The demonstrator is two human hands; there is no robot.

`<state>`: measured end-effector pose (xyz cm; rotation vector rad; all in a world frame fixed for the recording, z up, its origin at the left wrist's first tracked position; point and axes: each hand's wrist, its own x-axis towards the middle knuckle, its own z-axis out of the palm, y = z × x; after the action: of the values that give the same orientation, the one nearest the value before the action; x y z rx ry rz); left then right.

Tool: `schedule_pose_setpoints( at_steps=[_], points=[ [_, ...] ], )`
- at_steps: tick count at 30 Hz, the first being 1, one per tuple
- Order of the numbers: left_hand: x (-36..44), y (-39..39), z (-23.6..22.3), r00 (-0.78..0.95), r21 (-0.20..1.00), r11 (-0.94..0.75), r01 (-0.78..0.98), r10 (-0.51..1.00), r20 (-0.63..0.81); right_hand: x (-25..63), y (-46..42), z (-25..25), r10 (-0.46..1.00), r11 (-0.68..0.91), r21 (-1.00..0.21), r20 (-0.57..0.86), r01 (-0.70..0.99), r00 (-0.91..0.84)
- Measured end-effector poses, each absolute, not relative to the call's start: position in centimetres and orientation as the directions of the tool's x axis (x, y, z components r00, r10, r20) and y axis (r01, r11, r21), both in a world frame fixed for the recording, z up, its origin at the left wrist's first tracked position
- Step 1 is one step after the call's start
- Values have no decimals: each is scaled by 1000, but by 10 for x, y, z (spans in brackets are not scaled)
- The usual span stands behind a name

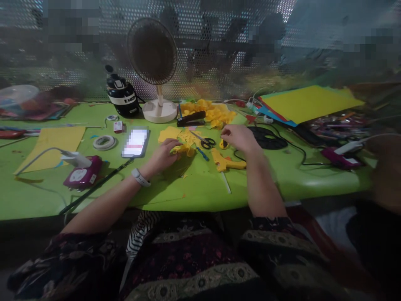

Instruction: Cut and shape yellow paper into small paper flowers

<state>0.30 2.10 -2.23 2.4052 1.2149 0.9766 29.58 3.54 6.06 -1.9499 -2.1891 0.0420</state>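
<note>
My left hand [165, 154] rests at the middle of the green table, its fingers closed on a crinkled yellow paper flower [187, 150]. A blue twisted strip [202, 154] lies just right of it. My right hand [238, 137] is bent down with thumb and fingers together at a small yellow and black object [223, 144], whose kind I cannot make out. Below that hand lies a yellow glue gun [227, 161] with a glue stick [226, 182] beside it. Black-handled scissors [206, 143] lie open between my hands, near yellow paper scraps [188, 136].
Behind stand a fan [159, 110], a black bottle [123, 98], a stapler [191, 119] and a heap of yellow paper petals [216, 112]. A lit phone [135, 142], tape roll [104, 142] and purple power adapter [83, 172] lie left. Coloured sheets [310, 102] and cables lie right, near another person [387, 167].
</note>
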Motion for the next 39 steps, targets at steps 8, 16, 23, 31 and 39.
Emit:
schedule_pose_setpoints(
  at_steps=[8, 16, 23, 31, 39],
  points=[
    [5, 21, -22, 437, 474, -587, 657, 808, 394, 321, 50, 57, 985, 52, -228, 173, 972, -12],
    [12, 32, -15, 474, 412, -583, 700, 811, 344, 307, 52, 50, 987, 125, -254, 129, 959, -95],
    [24, 30, -15, 463, 388, -566, 728, 822, 331, 283, 45, 50, 984, 150, -230, 130, 962, -122],
    [7, 30, -3, 319, 431, -521, 736, 830, 458, 281, 49, 43, 974, 176, -256, 183, 951, -131],
    [8, 42, -12, 288, 412, -470, 780, 855, 431, 268, 41, 41, 974, 226, -254, 87, 940, -211]
  ],
)
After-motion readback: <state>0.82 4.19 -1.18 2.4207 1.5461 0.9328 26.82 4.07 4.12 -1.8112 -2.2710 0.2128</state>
